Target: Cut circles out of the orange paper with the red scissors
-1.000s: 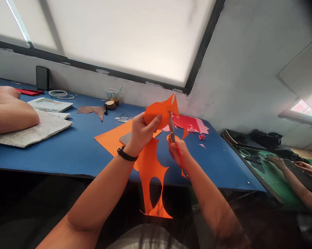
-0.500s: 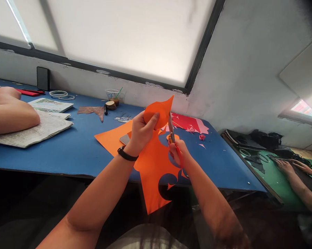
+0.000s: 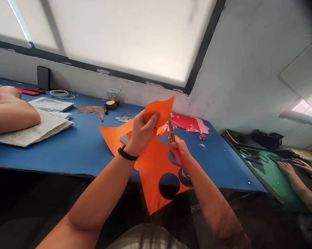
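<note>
My left hand (image 3: 143, 129), with a dark band on its wrist, pinches a piece of orange paper (image 3: 162, 110) between thumb and fingers. The piece is rounded on its left and runs to a point at upper right. Just right of it, my right hand (image 3: 179, 150) grips red-handled scissors (image 3: 171, 128), blades pointing up beside the paper's edge. Whether the blades touch the paper I cannot tell. Below my hands, a large orange sheet (image 3: 156, 162) with several round holes hangs over the table's front edge. My left hand hides part of a grey flat object (image 3: 124, 139).
Red and pink paper (image 3: 188, 122) with scraps lies at the back right of the blue table (image 3: 93, 155). A plastic cup (image 3: 114, 96) stands near the wall. At left, another person's arm (image 3: 13, 112) rests on newspaper (image 3: 45, 129); another person's hands (image 3: 287, 169) are over a green table.
The large orange sheet has shifted: its left corner moved right and up, and its lower right part now shows whole round holes. Both hands stay nearly in place.
</note>
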`<state>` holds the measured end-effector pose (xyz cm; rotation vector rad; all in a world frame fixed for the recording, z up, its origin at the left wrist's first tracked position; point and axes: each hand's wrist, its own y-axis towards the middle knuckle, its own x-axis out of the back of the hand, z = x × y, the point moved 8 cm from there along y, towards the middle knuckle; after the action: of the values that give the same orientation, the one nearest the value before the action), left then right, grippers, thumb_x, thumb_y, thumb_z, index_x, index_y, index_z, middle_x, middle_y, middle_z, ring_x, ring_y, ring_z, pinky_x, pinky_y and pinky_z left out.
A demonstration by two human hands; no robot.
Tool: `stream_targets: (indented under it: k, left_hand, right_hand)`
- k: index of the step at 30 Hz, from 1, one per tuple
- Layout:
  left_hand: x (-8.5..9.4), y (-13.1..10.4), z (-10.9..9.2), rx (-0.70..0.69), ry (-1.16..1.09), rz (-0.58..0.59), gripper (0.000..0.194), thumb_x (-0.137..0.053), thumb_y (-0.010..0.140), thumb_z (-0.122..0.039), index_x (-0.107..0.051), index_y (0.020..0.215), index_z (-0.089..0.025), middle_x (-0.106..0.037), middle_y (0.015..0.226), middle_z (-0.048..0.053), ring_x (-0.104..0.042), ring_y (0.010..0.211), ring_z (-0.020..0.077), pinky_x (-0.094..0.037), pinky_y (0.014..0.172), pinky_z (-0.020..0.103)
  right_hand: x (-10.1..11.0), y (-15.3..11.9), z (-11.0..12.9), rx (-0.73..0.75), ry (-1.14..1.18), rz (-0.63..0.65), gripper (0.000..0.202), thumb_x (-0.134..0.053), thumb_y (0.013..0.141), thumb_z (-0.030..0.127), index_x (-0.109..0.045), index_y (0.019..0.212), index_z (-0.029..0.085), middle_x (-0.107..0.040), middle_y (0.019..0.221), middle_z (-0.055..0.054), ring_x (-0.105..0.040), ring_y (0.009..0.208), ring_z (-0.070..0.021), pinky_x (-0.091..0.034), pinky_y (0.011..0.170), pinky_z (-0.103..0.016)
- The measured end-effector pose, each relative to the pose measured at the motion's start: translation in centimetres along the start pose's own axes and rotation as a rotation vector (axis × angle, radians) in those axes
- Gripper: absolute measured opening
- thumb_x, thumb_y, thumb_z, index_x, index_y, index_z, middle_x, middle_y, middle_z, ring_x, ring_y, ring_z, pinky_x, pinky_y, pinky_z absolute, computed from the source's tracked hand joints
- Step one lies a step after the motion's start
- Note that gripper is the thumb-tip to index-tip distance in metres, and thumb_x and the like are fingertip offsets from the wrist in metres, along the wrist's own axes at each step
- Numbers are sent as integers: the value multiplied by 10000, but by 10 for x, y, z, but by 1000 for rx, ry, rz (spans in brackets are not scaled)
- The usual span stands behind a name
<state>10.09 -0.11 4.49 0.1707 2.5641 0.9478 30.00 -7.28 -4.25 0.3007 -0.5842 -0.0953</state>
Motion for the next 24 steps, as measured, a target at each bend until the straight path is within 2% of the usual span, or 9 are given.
stream_targets:
  k: [6, 10, 17, 21, 24]
  left_hand:
    - [-1, -2, -3, 26, 40, 6, 625, -1044, 909, -658, -615, 719, -246, -589, 608, -25, -527, 537, 134, -421, 489, 270]
    - [1, -2, -5, 20, 82, -11, 611, -1033, 901, -612, -597, 689, -240, -569, 609, -24, -506, 557, 128, -402, 508, 274]
    - [0, -1, -8, 0, 105, -15, 558, -1012, 876, -556, -606, 668, -234, -544, 593, -34, -454, 551, 117, -379, 488, 265]
    - [-1, -1, -6, 15, 100, 3, 581, -1023, 872, -557, -588, 658, -236, -542, 584, -36, -432, 536, 111, -369, 465, 258]
    - [-1, -2, -4, 33, 87, 15, 605, -1030, 881, -578, -580, 658, -240, -534, 591, -37, -421, 531, 109, -371, 456, 258]
  right_hand:
    - [-2, 3, 1, 17, 58, 39, 662, -612, 1046, 948, -496, 881, 317, -446, 707, 47, -398, 621, -187, -342, 536, -336]
    - [-2, 4, 1, 14, 87, 67, 671, -617, 1044, 965, -522, 905, 315, -440, 722, 54, -399, 616, -186, -352, 544, -341]
    - [-3, 3, -2, -6, 154, 69, 811, -582, 982, 1112, -530, 912, 306, -413, 739, 67, -377, 618, -170, -368, 536, -325]
    - [-6, 3, -7, -32, 205, 77, 789, -605, 986, 1082, -525, 889, 303, -398, 718, 79, -341, 589, -148, -380, 535, -315]
    - [-9, 5, -13, -59, 240, 80, 702, -642, 1000, 990, -515, 881, 309, -384, 687, 90, -317, 571, -144, -357, 519, -303]
